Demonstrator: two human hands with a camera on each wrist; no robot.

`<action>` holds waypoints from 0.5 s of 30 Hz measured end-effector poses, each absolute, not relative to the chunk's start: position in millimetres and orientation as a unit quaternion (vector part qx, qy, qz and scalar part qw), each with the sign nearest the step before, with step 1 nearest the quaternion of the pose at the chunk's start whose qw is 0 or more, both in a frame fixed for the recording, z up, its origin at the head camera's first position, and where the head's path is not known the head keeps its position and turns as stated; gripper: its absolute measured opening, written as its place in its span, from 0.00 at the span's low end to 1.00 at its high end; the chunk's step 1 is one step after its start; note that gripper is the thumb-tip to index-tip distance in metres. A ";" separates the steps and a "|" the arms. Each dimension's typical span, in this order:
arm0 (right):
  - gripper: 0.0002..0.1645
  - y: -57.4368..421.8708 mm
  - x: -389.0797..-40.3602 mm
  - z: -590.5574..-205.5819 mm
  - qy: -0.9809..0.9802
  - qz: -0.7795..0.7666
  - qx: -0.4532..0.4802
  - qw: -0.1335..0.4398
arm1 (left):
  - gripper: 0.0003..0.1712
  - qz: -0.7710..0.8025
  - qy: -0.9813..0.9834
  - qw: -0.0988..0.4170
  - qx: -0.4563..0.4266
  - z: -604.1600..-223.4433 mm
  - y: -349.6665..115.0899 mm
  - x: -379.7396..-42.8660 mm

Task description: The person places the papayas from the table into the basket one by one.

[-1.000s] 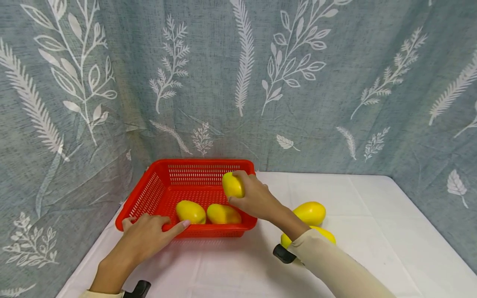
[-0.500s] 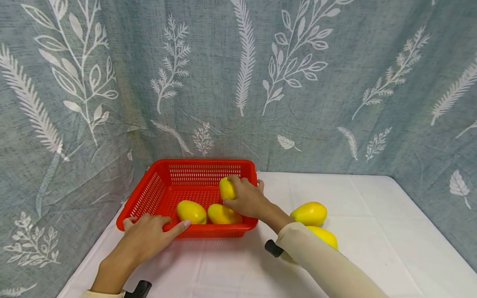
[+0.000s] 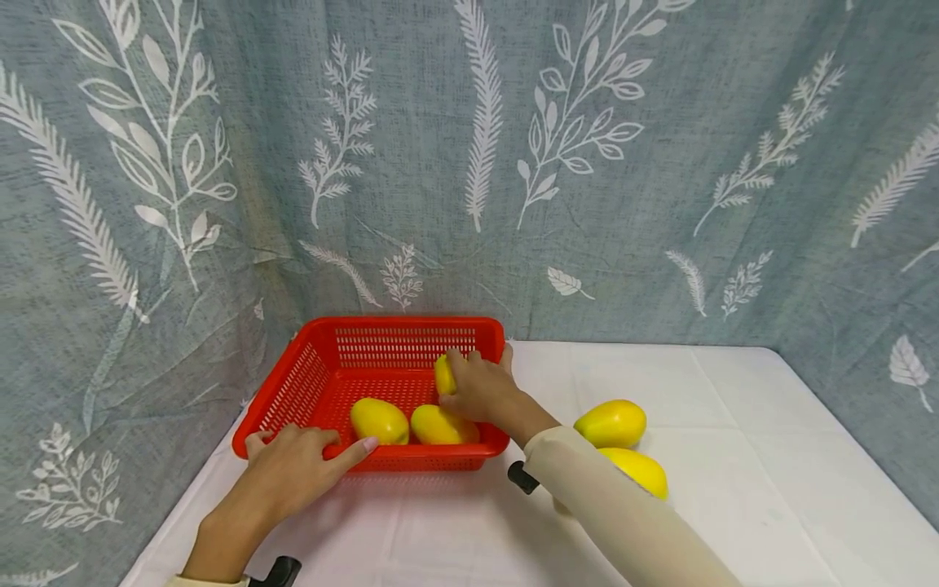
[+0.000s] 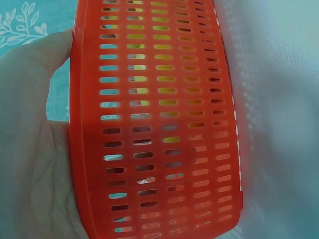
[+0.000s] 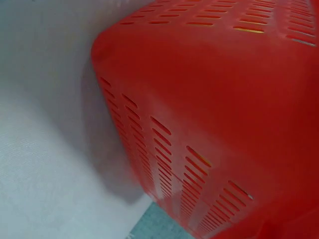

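Observation:
My left hand [image 3: 293, 469] grips the near rim of a red plastic basket [image 3: 286, 399] at its left, thumb along the rim. The left wrist view shows that hand beside the slotted basket wall [image 4: 164, 124]. Inside the basket's right end, my right hand [image 3: 487, 391] holds a yellow mango [image 3: 443, 375], partly covered by the fingers. Just in front of it, two more mangoes [image 3: 379, 421] lie along the near wall. Only the outside of the basket corner [image 5: 174, 84] fills the right wrist view; the right hand is hidden there.
Two mangoes [image 3: 611, 422] lie on the white cloth-covered table [image 3: 748, 456] right of the basket, the nearer mango [image 3: 640, 471] partly behind my right sleeve [image 3: 587, 489]. A grey-green curtain [image 3: 433, 163] with white leaf prints hangs behind the table.
My right hand has lowered the mango into the basket's right end, moving slightly left and down. The left hand keeps its hold on the rim.

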State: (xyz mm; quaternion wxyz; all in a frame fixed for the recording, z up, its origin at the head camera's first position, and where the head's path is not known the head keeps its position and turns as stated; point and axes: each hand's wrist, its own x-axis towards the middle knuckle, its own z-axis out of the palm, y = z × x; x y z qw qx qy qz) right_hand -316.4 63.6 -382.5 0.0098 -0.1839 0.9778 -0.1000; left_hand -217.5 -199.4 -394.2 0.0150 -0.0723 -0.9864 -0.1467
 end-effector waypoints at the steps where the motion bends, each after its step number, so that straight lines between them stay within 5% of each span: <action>1: 0.43 62.5 -316.8 -382.8 0.979 -0.090 -0.181 0.011 | 0.48 -0.146 -0.987 0.015 -0.072 -394.1 -199.2 -217.2; 15: 0.40 52.3 -323.0 -383.1 0.989 -0.057 -0.130 0.043 | 0.51 -0.149 -0.987 0.011 -0.066 -393.6 -199.3 -216.7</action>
